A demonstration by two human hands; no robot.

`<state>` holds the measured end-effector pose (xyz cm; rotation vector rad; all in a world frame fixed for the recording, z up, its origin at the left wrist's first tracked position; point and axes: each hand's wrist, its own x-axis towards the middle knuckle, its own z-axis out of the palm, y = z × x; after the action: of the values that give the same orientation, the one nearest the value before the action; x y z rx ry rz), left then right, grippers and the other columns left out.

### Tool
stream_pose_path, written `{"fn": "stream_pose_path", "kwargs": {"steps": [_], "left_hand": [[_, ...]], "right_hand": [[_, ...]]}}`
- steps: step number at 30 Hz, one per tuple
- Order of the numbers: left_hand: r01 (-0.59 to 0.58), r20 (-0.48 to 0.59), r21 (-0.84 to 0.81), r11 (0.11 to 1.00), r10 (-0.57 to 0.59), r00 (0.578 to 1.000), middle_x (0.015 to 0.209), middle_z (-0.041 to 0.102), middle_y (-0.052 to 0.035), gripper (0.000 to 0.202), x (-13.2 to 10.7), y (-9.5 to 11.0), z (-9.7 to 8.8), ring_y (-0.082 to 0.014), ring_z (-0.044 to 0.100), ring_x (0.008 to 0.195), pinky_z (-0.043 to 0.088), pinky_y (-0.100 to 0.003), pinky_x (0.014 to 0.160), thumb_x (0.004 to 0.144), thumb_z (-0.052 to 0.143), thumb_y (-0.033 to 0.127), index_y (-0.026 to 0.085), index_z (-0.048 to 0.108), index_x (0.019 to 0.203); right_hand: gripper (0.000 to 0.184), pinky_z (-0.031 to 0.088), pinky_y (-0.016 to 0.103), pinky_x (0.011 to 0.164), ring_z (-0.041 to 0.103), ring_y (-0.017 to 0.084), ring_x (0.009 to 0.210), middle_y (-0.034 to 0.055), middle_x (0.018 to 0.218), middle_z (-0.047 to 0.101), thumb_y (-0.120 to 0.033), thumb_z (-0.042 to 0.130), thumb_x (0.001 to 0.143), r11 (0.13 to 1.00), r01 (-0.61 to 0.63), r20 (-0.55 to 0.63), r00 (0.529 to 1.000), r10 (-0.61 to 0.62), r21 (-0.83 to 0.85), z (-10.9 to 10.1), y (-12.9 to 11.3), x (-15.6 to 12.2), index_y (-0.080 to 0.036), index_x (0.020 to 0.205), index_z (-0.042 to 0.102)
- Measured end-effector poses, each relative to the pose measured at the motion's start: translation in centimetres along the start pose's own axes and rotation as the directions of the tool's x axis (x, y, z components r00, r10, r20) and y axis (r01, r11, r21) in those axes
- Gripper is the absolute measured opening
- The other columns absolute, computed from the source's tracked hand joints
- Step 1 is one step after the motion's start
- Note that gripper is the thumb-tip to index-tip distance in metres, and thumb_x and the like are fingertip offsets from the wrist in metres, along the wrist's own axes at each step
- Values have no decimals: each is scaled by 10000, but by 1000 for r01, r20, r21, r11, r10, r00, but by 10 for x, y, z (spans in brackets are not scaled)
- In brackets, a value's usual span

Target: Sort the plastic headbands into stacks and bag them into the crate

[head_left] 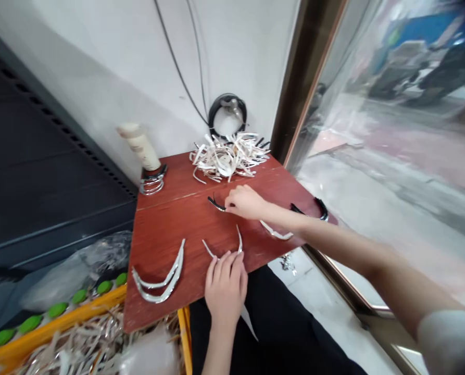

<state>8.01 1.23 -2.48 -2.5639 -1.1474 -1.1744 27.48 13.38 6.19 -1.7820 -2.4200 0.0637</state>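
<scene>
My right hand [244,202] is closed in a pinch on one end of a dark, shiny curved strip [215,204] over the middle of the red-brown table [165,219]. Near the front edge, my left hand [226,284] lies with its fingers stretched over a white curved strip [240,238], whose two ends stick out past the fingertips. What lies under the palm is hidden. To the left rest nested silvery-white curved strips [160,297]. Another pale curved strip [275,233] lies below my right forearm, and black curved strips [321,208] are at the right edge.
A tangled pile of white strips [230,159] sits at the back beside a black cable coil [227,115]. A cream bottle [140,147] stands over stacked silvery rings [152,184] at back left. A yellow crate [79,317] of scraps stands lower left; glass is at right.
</scene>
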Motion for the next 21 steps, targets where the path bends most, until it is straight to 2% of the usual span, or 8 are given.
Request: {"fn": "stream_pose_path", "kwargs": {"steps": [2, 3, 6, 8, 10, 14, 17, 21], "left_hand": [[-34, -3, 16, 999, 35, 999, 1079, 742, -46, 268, 1, -2, 1, -209, 680, 1035, 399, -394, 1062, 888, 572, 112, 182, 666, 1129], [-51, -2, 26, 998, 51, 999, 1079, 742, -49, 268, 2, -2, 2, -214, 680, 1032, 402, -397, 1058, 884, 581, 115, 178, 665, 1131], [-87, 5, 66, 994, 87, 996, 1069, 745, -59, 279, 2, -5, 3, -223, 683, 1016, 412, -402, 1047, 874, 600, 115, 171, 660, 1141], [-101, 2, 88, 991, 101, 995, 1061, 746, -63, 288, 2, -6, 4, -224, 685, 1008, 419, -402, 1042, 871, 599, 116, 173, 658, 1147], [-112, -2, 101, 988, 113, 994, 1055, 747, -63, 298, 3, -7, 5, -222, 687, 1004, 424, -399, 1039, 873, 590, 128, 183, 655, 1159], [-119, 14, 130, 984, 118, 993, 1039, 747, -65, 300, 4, -8, 5, -217, 691, 986, 430, -396, 1037, 880, 581, 157, 198, 658, 1167], [-129, 19, 145, 981, 127, 992, 1035, 745, -72, 296, 4, -9, 7, -219, 689, 974, 442, -399, 1027, 873, 591, 155, 195, 661, 1158], [-127, 23, 154, 980, 124, 992, 1041, 740, -76, 302, 3, -10, 8, -217, 682, 981, 442, -403, 1033, 867, 603, 148, 196, 659, 1159]], "right_hand": [[134, 389, 348, 891, 602, 240, 972, 52, 958, 719, -279, 640, 882, 997, 82, 6, 997, -82, 12, -20, 51, -16, -234, 901, 765], [107, 392, 338, 889, 599, 236, 971, 44, 934, 717, -268, 668, 857, 997, 76, 26, 997, -76, 12, -30, 76, -28, -237, 880, 768], [114, 420, 305, 779, 618, 224, 876, 48, 860, 709, -155, 685, 794, 995, -94, 98, 991, 95, -24, -51, 138, -74, -227, 781, 772], [173, 417, 288, 699, 622, 209, 779, 42, 798, 705, -85, 684, 746, 979, -199, 136, 970, 202, -31, -54, 161, -105, -232, 706, 767], [202, 416, 276, 674, 628, 198, 747, 29, 790, 715, -62, 697, 715, 969, -247, 180, 953, 244, -7, -50, 170, -132, -250, 696, 770], [221, 440, 266, 689, 649, 194, 774, 2, 803, 734, -79, 687, 712, 966, -256, 223, 944, 241, 40, -37, 162, -164, -283, 718, 770], [188, 466, 283, 733, 654, 206, 808, -6, 794, 735, -126, 682, 726, 959, -273, 205, 945, 253, 77, -36, 156, -178, -296, 719, 763], [183, 483, 336, 835, 650, 235, 919, 2, 900, 741, -179, 688, 759, 961, -235, 140, 967, 214, 148, -38, 155, -192, -312, 852, 773]]}}
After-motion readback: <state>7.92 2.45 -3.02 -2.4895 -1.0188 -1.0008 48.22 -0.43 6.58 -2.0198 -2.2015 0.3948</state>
